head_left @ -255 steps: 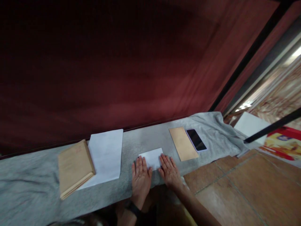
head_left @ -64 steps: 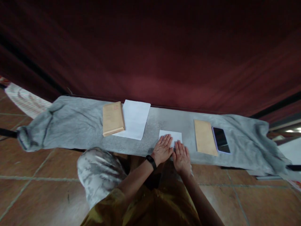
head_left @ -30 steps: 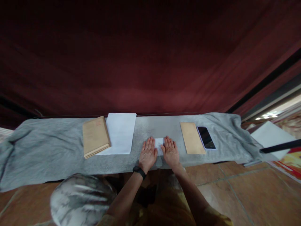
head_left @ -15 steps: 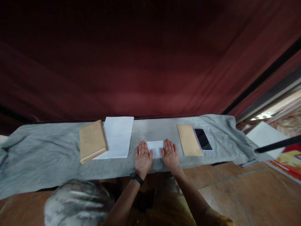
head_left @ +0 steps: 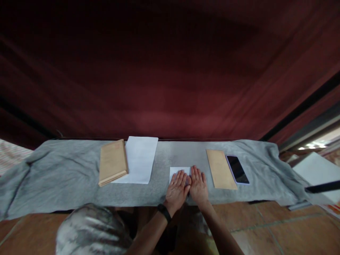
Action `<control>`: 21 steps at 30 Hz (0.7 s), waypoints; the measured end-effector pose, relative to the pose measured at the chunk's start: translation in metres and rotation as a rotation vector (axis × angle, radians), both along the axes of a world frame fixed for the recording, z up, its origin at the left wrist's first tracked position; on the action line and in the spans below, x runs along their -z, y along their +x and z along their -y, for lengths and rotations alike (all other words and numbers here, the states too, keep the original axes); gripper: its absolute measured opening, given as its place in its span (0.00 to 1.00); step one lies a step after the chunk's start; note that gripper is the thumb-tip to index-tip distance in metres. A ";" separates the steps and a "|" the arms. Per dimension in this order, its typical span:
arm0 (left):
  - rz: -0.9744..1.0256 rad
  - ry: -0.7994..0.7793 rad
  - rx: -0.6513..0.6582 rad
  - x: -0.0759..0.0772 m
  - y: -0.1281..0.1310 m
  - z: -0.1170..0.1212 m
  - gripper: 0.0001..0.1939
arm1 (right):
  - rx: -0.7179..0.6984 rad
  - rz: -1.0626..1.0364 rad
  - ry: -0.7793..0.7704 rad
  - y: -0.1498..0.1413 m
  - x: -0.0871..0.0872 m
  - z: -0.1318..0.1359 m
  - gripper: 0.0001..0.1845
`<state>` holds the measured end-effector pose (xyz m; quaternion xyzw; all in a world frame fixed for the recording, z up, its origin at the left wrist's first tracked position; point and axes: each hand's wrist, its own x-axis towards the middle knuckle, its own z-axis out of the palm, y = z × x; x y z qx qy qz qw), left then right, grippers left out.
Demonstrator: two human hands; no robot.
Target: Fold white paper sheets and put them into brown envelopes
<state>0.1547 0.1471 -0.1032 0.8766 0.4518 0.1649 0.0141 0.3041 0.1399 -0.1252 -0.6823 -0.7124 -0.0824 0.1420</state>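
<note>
A small folded white paper (head_left: pixel 177 171) lies on a grey cloth (head_left: pixel 66 177) spread over a low surface. My left hand (head_left: pixel 177 191) and my right hand (head_left: pixel 198 187) lie flat on the paper side by side, fingers stretched out and nearly touching, covering most of it. A black band sits on my left wrist (head_left: pixel 164 211). Only the paper's far edge shows beyond my fingertips.
A stack of brown envelopes (head_left: pixel 112 162) overlaps a white sheet (head_left: pixel 139 159) to the left. A single brown envelope (head_left: pixel 220 173) and a dark phone (head_left: pixel 237 169) lie to the right. A dark red curtain (head_left: pixel 170 71) hangs behind; tiled floor (head_left: pixel 278 230) lies below.
My hands, apart on the paper's ends half a second ago, have slid together over its middle. The camera view has shifted slightly.
</note>
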 end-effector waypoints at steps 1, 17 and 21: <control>-0.005 0.003 0.006 -0.001 -0.003 0.002 0.29 | -0.005 -0.010 -0.001 0.000 -0.001 0.000 0.31; -0.080 0.023 0.046 0.000 -0.028 0.026 0.30 | -0.184 -0.187 0.007 -0.016 -0.007 0.042 0.28; -0.083 0.043 0.044 0.000 -0.029 0.027 0.31 | -0.194 -0.142 -0.004 -0.009 -0.008 0.062 0.29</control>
